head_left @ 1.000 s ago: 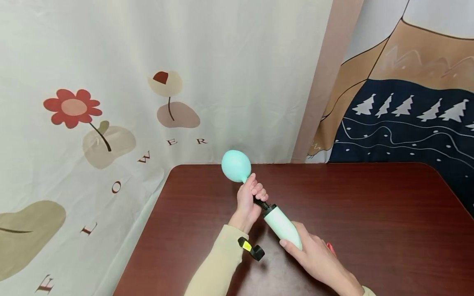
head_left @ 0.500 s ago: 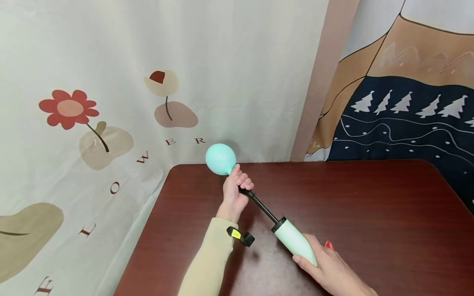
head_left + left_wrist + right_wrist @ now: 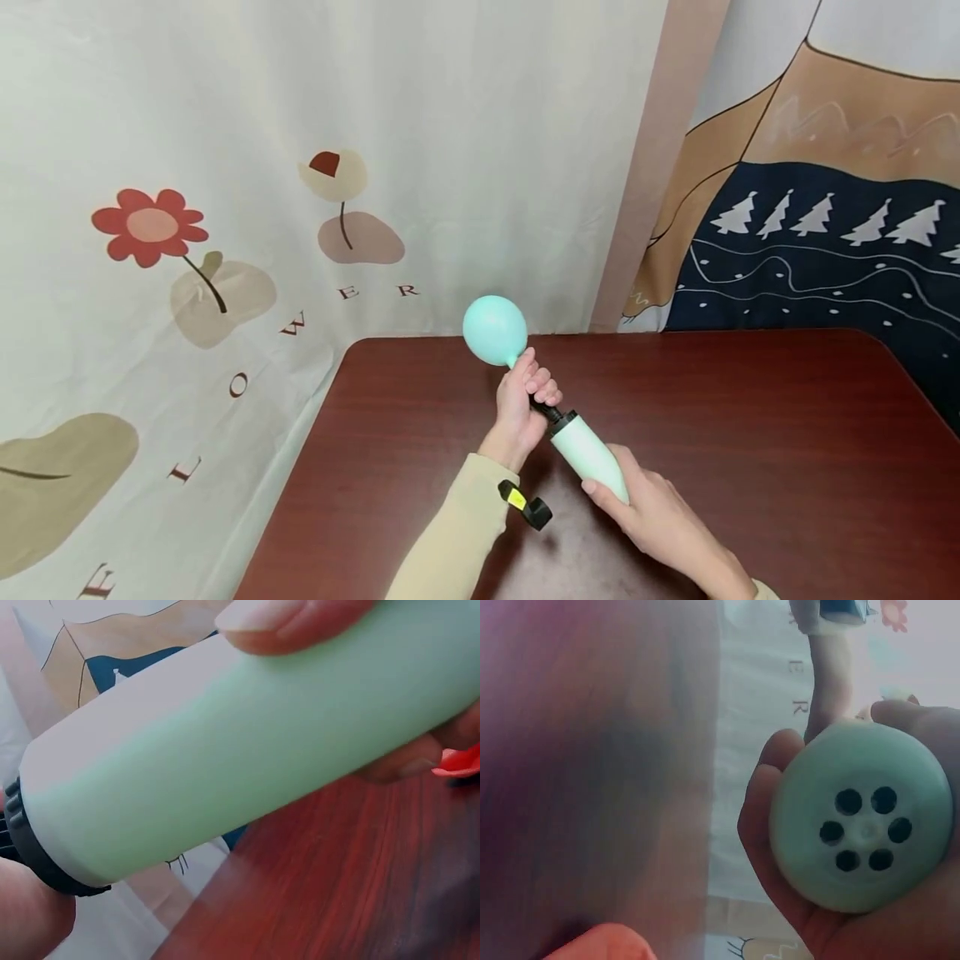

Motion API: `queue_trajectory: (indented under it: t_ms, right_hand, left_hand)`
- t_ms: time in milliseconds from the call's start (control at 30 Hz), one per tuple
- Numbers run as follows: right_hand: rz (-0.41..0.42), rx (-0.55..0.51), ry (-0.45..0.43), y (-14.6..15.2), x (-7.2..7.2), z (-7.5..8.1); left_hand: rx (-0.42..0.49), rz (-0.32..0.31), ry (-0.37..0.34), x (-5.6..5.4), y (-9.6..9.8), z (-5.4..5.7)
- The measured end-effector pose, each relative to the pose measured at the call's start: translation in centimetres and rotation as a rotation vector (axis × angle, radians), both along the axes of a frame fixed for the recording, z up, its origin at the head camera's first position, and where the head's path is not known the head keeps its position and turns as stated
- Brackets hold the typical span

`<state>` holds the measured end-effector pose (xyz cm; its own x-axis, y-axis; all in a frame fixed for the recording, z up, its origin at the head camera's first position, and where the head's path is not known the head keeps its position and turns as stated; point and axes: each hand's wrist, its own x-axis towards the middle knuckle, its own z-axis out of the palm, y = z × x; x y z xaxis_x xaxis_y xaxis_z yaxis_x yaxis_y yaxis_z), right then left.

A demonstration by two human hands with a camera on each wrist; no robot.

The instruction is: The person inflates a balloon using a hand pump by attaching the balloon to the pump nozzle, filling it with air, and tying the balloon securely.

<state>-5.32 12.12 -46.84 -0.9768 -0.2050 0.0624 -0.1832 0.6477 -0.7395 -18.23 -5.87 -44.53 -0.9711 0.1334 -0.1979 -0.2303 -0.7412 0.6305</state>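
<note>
A round light-blue balloon (image 3: pixel 495 330) stands off the upper end of a pale green hand pump (image 3: pixel 588 457). My left hand (image 3: pixel 522 408) grips the balloon's neck together with the pump's black nozzle end, hiding the joint between them. Round the lower part of the green barrel my right hand (image 3: pixel 660 510) is wrapped, thumb on the near side. The pump lies slantwise above the table, its black rod almost fully inside the barrel. In the right wrist view the barrel's end face (image 3: pixel 862 881) shows several dark holes.
Under both hands is a dark red-brown wooden table (image 3: pixel 750 433). A red object (image 3: pixel 459 761) lies on it beyond the right hand, only partly in view. Printed curtains (image 3: pixel 480 150) hang right behind the table's far edge. A black strap device (image 3: pixel 525 505) sits on the left wrist.
Half a second ago the black rod was drawn far out; now it is pushed back into the barrel. The left hand and balloon have shifted right, and the balloon looks slightly bigger.
</note>
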Motion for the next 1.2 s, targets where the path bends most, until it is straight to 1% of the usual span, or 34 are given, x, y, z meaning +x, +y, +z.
queue_trajectory:
  t_ms: [133,233,333,467,500,567,633,700,767,833,900,1000,1067,1133,1200]
  right_hand:
    - [0.003,-0.011,-0.046,-0.1,0.1,-0.4]
    - [0.004,-0.013,-0.074,-0.1,0.4,-0.6]
    - [0.021,0.001,-0.093,0.2,0.9,-0.6]
    - [0.051,0.039,-0.136,1.1,1.7,-0.4]
    - [0.055,0.049,-0.143,1.4,1.9,-0.3]
    - [0.057,0.066,-0.153,1.8,2.2,-0.2]
    - [0.060,0.074,-0.154,2.0,2.3,-0.2]
    - [0.061,0.069,-0.178,1.9,2.1,-0.2]
    - [0.058,0.057,-0.201,1.7,1.9,-0.2]
    - [0.050,0.053,-0.203,1.4,1.7,-0.1]
    - [0.049,0.042,-0.162,1.0,1.4,0.0]
    - [0.053,0.016,-0.056,0.1,0.8,0.1]
    - [0.056,0.000,-0.005,-0.4,0.2,0.1]
    - [0.052,-0.006,0.001,-0.9,-0.3,0.1]
    - [0.044,0.007,-0.017,-1.4,-0.7,0.1]
  left_hand:
    - [-0.017,0.024,-0.022,-0.1,-0.5,-0.5]
    - [-0.014,0.028,-0.050,-0.4,-1.3,-0.4]
    - [0.016,0.039,-0.056,-1.0,-2.8,0.3]
    - [0.061,0.104,-0.035,-2.1,-4.8,1.3]
    - [0.067,0.112,-0.028,-2.3,-5.2,1.5]
    - [0.082,0.107,-0.024,-2.5,-5.5,1.9]
    - [0.088,0.077,-0.023,-2.6,-5.5,2.1]
    - [0.084,0.055,-0.018,-2.6,-5.1,2.2]
    - [0.071,0.058,-0.010,-2.5,-4.6,2.3]
    - [0.060,0.069,-0.005,-2.3,-4.0,2.3]
    - [0.051,0.073,0.000,-2.1,-3.5,2.1]
    - [0.049,0.053,0.000,-1.5,-2.7,1.5]
    - [0.045,0.038,-0.005,-1.1,-2.2,0.9]
    - [0.042,0.031,-0.012,-0.6,-2.0,0.4]
    - [0.037,0.041,-0.021,-0.2,-2.1,-0.1]
